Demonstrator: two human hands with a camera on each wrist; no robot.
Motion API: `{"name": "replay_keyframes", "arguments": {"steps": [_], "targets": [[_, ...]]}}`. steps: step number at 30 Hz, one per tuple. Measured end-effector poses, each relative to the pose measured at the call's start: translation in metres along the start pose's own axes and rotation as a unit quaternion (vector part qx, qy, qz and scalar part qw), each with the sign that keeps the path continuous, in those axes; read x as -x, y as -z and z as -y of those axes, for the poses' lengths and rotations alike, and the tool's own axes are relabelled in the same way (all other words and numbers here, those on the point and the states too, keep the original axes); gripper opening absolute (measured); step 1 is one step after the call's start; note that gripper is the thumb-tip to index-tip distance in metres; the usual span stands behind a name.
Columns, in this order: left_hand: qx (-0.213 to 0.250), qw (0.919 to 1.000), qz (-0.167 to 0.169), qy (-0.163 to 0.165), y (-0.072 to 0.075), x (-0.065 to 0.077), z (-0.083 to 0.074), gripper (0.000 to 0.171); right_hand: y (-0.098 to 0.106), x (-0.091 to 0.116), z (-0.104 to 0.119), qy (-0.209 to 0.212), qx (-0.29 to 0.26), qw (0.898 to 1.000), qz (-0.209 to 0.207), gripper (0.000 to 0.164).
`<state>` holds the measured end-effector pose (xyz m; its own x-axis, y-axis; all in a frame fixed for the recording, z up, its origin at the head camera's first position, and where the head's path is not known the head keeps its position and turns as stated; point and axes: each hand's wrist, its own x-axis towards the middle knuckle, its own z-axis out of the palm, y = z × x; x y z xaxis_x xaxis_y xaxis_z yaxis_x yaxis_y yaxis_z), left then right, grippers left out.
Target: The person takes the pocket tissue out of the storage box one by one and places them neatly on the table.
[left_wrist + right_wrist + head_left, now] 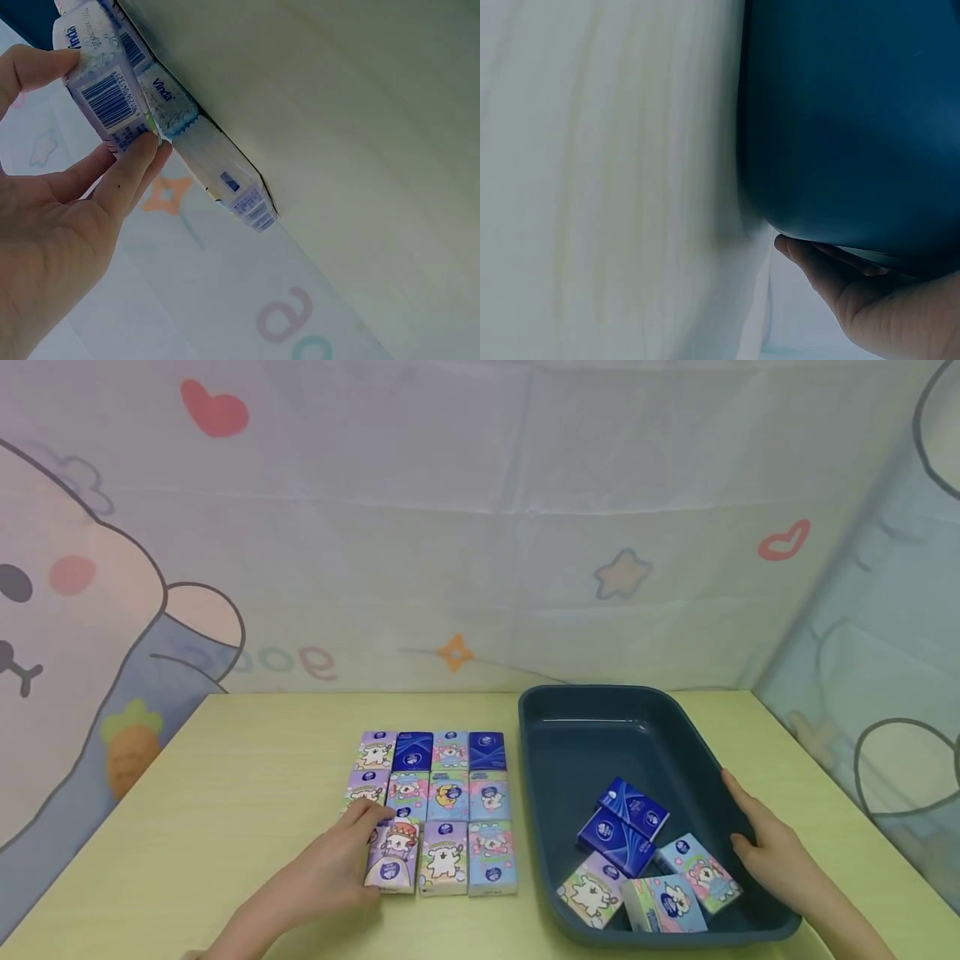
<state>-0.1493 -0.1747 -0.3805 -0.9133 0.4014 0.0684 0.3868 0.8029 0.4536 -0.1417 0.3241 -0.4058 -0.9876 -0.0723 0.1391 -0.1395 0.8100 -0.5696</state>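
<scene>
At the front left corner of a block of small tissue packs, my left hand pinches a purple tissue pack between thumb and fingers. The left wrist view shows this pack's barcode side, with more packs lined up beyond it. Cartoon and dark blue packs make up the rest of the block, laid in tidy rows on the table. My right hand holds the right rim of a dark teal tub. In the right wrist view, its fingers lie along the tub's outer wall.
Several tissue packs lie jumbled in the tub's near half, two dark blue ones and some cartoon ones. The pale yellow table extends left of the block. A printed cloth hangs behind the table.
</scene>
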Motion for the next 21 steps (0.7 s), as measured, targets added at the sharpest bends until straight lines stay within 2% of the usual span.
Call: {"name": "replay_keyframes", "arguments": {"steps": [3, 11, 17, 21], "targets": [[-0.012, 0.9999, 0.001, -0.008, -0.0008, -0.0001, -0.0001, 0.082, -0.0003, -0.0001, -0.0002, -0.001, -0.001, 1.0, 0.0, 0.085], [-0.04, 0.9992, -0.006, 0.002, -0.0034, 0.0, -0.001, 0.081, 0.0001, -0.0002, -0.0013, 0.003, -0.003, 1.0, 0.0, 0.084], [-0.065, 0.9977, -0.015, -0.01, -0.0037, 0.0, -0.0006, 0.08, -0.0005, 0.0004, -0.001, 0.006, -0.003, 1.0, -0.003, 0.084], [-0.067, 0.9977, -0.011, -0.01, -0.0042, -0.001, 0.0002, 0.079, -0.0012, 0.0008, -0.0015, 0.012, 0.0, 1.0, -0.013, 0.084]]}}
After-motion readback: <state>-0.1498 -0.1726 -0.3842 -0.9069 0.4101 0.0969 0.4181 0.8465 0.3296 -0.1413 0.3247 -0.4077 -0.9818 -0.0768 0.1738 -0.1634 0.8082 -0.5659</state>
